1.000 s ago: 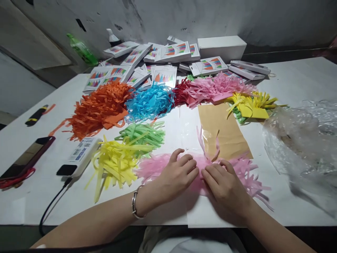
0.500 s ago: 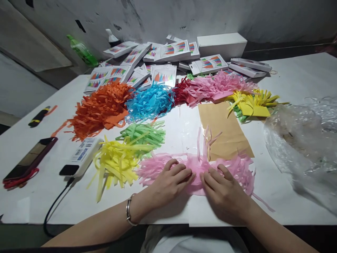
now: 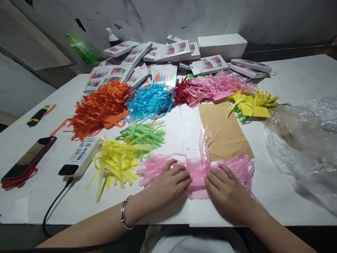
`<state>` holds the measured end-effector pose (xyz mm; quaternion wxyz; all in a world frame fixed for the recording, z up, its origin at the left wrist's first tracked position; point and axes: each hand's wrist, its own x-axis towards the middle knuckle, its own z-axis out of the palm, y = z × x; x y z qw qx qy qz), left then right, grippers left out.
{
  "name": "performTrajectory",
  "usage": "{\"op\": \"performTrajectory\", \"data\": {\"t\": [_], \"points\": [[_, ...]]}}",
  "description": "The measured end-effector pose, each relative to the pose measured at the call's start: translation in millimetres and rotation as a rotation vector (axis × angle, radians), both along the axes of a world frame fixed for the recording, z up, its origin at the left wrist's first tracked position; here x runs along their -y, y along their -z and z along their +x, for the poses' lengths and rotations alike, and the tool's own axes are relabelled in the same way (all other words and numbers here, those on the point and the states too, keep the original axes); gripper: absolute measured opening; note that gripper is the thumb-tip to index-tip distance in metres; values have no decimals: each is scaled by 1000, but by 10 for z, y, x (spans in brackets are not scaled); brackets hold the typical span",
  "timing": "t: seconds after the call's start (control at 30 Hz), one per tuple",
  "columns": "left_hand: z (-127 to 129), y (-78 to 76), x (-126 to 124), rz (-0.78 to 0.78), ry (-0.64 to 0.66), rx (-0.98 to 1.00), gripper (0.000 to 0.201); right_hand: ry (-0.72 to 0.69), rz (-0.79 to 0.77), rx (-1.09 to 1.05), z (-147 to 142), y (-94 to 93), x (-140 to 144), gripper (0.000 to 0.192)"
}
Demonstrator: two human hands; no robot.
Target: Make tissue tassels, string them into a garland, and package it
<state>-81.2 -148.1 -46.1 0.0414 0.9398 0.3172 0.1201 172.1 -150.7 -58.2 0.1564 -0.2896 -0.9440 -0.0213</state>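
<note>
Pink fringed tissue paper point(image 3: 198, 172) lies across the front of the table, its cut strips fanning out to both sides and a few standing up in the middle. My left hand point(image 3: 171, 179) has its fingers curled on the left of the plain central band. On the right of that band, my right hand point(image 3: 223, 182) pinches the paper with bent fingers. Both thumbs are mostly hidden. Just left of the paper are a yellow fringed tassel point(image 3: 117, 161) and a light green one point(image 3: 144, 137). A brown paper sheet point(image 3: 223, 130) lies behind the pink strips.
Orange point(image 3: 102, 109), blue point(image 3: 151, 102) and pink tassels point(image 3: 216, 86) form a row, with printed boxes point(image 3: 172, 51) piled behind. A power bank point(image 3: 81, 154) with a cable and a phone point(image 3: 30, 158) lie left. Crumpled clear plastic point(image 3: 302, 140) covers the right side.
My hands have moved slightly apart, and more of the flat pink band shows between them. The upright pink strips have shifted a little.
</note>
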Motion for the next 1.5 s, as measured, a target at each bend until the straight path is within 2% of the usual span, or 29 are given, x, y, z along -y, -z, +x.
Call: {"op": "performTrajectory", "data": {"t": [0.1, 0.17, 0.33, 0.5, 0.57, 0.6, 0.73, 0.8, 0.9, 1.0, 1.13, 1.23, 1.33, 1.5], "points": [[33, -24, 29, -78, -154, 120, 18, 142, -137, -67, -49, 17, -46, 18], [63, -31, 31, -100, -244, 146, 24, 235, -170, -66, -107, 21, -86, 18], [106, -24, -45, -112, -410, 54, 31, 390, -105, 92, -247, -31, -181, 17], [137, -5, -128, -141, -486, -83, 30, 433, -72, 150, -273, -101, -186, 18], [154, 12, -135, -138, -483, -97, 28, 453, -11, 109, -255, -120, -161, 15], [161, 21, -134, -132, -480, -95, 28, 419, 16, 72, -243, -124, -147, 15], [167, 38, -118, -92, -469, -91, 27, 58, -12, 36, -208, -83, -108, 14], [153, 25, -109, -55, -464, -75, 24, -14, -17, 59, -197, -40, -104, 15], [130, -9, -89, 75, -384, 20, 20, 28, 15, -4, -183, -9, -99, 20], [131, -30, -75, 194, -218, 74, 10, 50, 8, -50, -184, -38, -84, 20], [166, -17, -91, 225, -71, 33, 13, 14, 71, 17, -208, -65, -76, 19], [166, 21, -92, 191, 2, -53, 14, -33, 89, 56, -158, -36, -64, 19], [128, 76, -58, 104, -1, -89, 8, -36, -2, 58, -37, 3, -19, 19], [109, 115, -8, -41, -188, -11, 10, 166, -175, -101, 51, 56, 61, 23]]}}
